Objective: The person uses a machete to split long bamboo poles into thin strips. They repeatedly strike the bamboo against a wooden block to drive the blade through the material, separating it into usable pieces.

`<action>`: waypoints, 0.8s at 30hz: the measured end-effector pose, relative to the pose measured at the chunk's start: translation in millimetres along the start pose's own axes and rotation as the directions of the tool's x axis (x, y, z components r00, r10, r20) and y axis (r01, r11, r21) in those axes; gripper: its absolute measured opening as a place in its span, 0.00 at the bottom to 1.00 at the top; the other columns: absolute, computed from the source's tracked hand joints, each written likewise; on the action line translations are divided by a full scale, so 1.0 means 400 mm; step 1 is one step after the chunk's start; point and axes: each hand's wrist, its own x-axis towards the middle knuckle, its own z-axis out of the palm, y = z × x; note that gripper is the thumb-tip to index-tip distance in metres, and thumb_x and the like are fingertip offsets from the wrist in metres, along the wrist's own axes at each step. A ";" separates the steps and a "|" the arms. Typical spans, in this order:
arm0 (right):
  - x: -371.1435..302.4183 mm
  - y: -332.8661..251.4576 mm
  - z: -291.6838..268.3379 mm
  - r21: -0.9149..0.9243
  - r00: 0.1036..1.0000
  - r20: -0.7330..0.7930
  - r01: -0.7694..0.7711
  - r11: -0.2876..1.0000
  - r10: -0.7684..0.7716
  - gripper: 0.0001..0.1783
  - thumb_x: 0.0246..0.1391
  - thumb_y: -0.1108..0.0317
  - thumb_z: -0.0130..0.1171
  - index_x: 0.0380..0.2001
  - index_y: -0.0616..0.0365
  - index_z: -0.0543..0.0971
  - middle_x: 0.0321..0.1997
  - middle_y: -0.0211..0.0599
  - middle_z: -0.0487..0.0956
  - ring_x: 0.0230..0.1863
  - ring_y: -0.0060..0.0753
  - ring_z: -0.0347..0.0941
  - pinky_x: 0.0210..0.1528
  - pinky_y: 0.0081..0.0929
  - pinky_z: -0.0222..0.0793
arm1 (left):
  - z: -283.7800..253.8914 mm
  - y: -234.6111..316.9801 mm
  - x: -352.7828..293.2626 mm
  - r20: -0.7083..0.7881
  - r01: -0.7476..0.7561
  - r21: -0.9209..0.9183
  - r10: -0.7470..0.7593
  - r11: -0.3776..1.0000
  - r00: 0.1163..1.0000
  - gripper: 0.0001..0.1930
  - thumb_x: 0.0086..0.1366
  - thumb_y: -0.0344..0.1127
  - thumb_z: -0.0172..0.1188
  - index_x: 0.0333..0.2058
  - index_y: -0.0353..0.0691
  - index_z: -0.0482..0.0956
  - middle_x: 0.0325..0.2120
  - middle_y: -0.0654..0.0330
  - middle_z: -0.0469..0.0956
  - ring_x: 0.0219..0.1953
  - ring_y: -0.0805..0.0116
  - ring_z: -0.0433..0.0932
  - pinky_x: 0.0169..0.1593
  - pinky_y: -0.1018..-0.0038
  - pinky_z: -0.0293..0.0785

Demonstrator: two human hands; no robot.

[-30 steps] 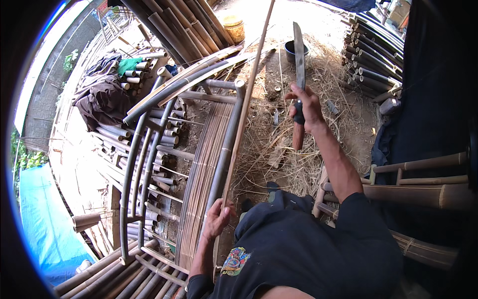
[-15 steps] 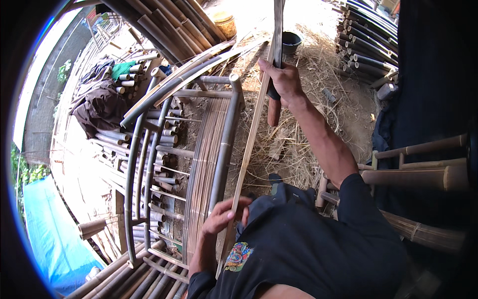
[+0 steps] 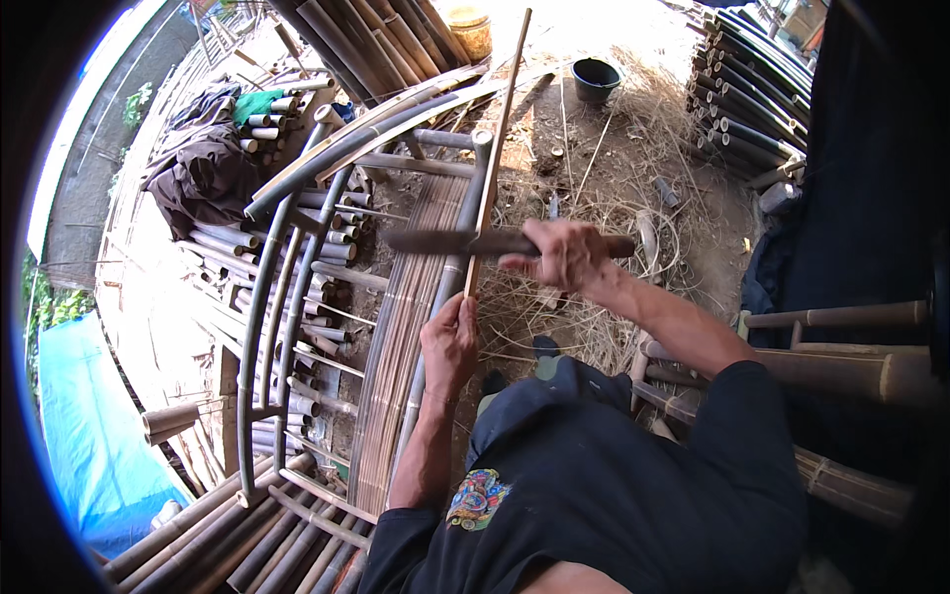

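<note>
My left hand (image 3: 450, 342) pinches the lower part of a long, thin bamboo strip (image 3: 508, 99), which rises away from me and leans slightly right. My right hand (image 3: 569, 255) is closed around the handle of a machete (image 3: 426, 242), blurred a little by motion. Its dark blade lies level, pointing left, and crosses the strip just above my left hand; whether it touches cannot be told. Left of both hands stands a bamboo bench (image 3: 396, 396) with a slatted seat, and the blade tip passes over that seat.
Curved split bamboo pieces (image 3: 381, 139) rest across the bench's far end. A black bucket (image 3: 596, 81) stands on ground strewn with shavings (image 3: 633, 148). Stacked bamboo poles (image 3: 742, 99) fill the far right, with more at left beneath dark cloth (image 3: 206, 178). A blue tarp (image 3: 104, 436) lies at lower left.
The machete has swung from upright to level, and my right hand has come down nearer. My left hand has moved up and right, now gripping the strip; the strip has shifted farther away.
</note>
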 end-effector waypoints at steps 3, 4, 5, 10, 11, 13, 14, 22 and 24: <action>0.039 0.123 0.000 0.007 0.963 0.102 -0.252 0.968 0.250 0.37 0.55 0.26 0.37 0.22 0.51 0.71 0.09 0.29 0.69 0.09 0.23 0.67 0.10 0.31 0.66 | -0.005 0.003 -0.086 0.047 0.021 0.090 -0.025 0.996 0.999 0.09 0.69 0.32 0.52 0.36 0.31 0.76 0.16 0.67 0.63 0.21 0.82 0.60 0.23 0.79 0.59; 0.046 0.156 -0.008 -0.065 0.973 0.054 -0.222 0.973 0.226 0.37 0.55 0.26 0.36 0.22 0.51 0.71 0.09 0.27 0.68 0.09 0.21 0.67 0.09 0.29 0.64 | -0.014 0.010 -0.110 0.049 0.034 0.094 -0.039 0.995 0.998 0.09 0.69 0.32 0.52 0.36 0.31 0.76 0.16 0.66 0.63 0.21 0.81 0.60 0.23 0.79 0.59; 0.050 0.164 -0.030 -0.082 0.961 0.071 -0.263 0.961 0.269 0.37 0.56 0.27 0.33 0.21 0.50 0.70 0.08 0.25 0.66 0.08 0.16 0.63 0.07 0.24 0.59 | -0.024 0.011 -0.141 0.059 0.054 0.095 -0.060 0.994 0.996 0.09 0.69 0.31 0.52 0.36 0.31 0.76 0.16 0.65 0.63 0.21 0.81 0.60 0.23 0.78 0.60; 0.068 0.312 -0.082 -0.107 0.915 0.049 -0.393 0.913 0.400 0.36 0.55 0.25 0.32 0.21 0.48 0.68 0.09 0.19 0.61 0.09 0.13 0.53 0.08 0.22 0.50 | -0.088 -0.044 -0.277 0.089 0.058 0.173 -0.075 0.983 0.993 0.07 0.68 0.30 0.53 0.37 0.32 0.77 0.17 0.60 0.67 0.21 0.79 0.64 0.25 0.79 0.63; 0.070 0.336 -0.095 -0.144 0.902 0.058 -0.417 0.897 0.429 0.37 0.55 0.25 0.32 0.22 0.48 0.68 0.10 0.19 0.61 0.10 0.13 0.53 0.09 0.22 0.50 | -0.100 -0.056 -0.302 0.090 0.054 0.187 -0.071 0.981 0.993 0.07 0.67 0.30 0.53 0.38 0.32 0.77 0.18 0.60 0.68 0.21 0.78 0.65 0.25 0.79 0.63; 0.079 0.368 -0.124 -0.099 0.879 0.048 -0.468 0.878 0.474 0.38 0.54 0.24 0.33 0.24 0.48 0.70 0.11 0.21 0.63 0.11 0.14 0.54 0.12 0.23 0.51 | -0.128 -0.076 -0.346 0.101 0.059 0.208 -0.082 0.976 0.992 0.08 0.67 0.30 0.53 0.38 0.32 0.77 0.18 0.59 0.70 0.21 0.79 0.67 0.26 0.80 0.64; 0.087 0.414 -0.130 -0.214 0.867 0.056 -0.474 0.854 0.495 0.38 0.53 0.23 0.32 0.24 0.47 0.70 0.12 0.21 0.64 0.11 0.15 0.54 0.11 0.22 0.50 | -0.140 -0.088 -0.360 0.118 0.061 0.210 -0.087 0.976 0.989 0.08 0.68 0.30 0.53 0.39 0.32 0.78 0.18 0.60 0.70 0.22 0.79 0.67 0.26 0.81 0.64; 0.009 0.164 -0.075 0.194 0.985 -0.026 -0.164 0.967 0.172 0.38 0.58 0.29 0.28 0.20 0.52 0.68 0.10 0.24 0.63 0.08 0.16 0.57 0.04 0.23 0.53 | -0.128 -0.043 -0.249 0.261 0.378 -0.303 -0.306 0.875 0.916 0.20 0.71 0.42 0.49 0.54 0.34 0.72 0.13 0.71 0.64 0.12 0.86 0.57 0.15 0.85 0.49; -0.055 0.026 -0.017 0.070 0.995 -0.075 0.070 0.995 -0.064 0.37 0.58 0.30 0.34 0.20 0.54 0.69 0.11 0.29 0.68 0.09 0.20 0.63 0.07 0.24 0.64 | -0.075 0.015 -0.165 0.329 0.393 -0.403 -0.270 0.826 0.905 0.20 0.71 0.40 0.49 0.56 0.34 0.70 0.13 0.72 0.64 0.13 0.86 0.58 0.16 0.86 0.49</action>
